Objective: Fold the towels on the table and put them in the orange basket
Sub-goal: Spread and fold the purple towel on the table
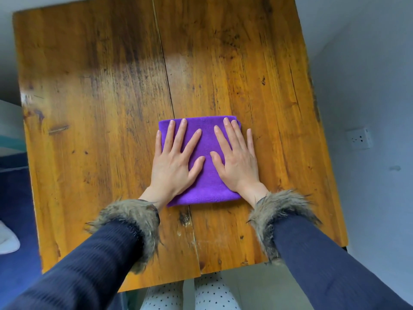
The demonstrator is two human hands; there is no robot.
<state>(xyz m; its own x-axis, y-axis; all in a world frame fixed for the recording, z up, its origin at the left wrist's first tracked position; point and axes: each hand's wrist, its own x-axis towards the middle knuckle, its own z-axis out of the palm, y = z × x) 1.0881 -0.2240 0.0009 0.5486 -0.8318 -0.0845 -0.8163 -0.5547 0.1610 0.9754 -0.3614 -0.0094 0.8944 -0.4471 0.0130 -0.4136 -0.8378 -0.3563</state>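
Note:
A purple towel (206, 175) lies folded into a small rectangle on the wooden table (107, 90), near the front middle. My left hand (174, 159) presses flat on its left half with fingers spread and straight. On the right half my right hand (237, 157) lies flat in the same way, its little finger reaching past the towel's right edge onto the wood. No orange basket is in view.
The table's near edge (161, 285) is close to my body. A white wall with a power socket (359, 139) stands to the right. Dark blue floor and a white object (7, 240) show at the left.

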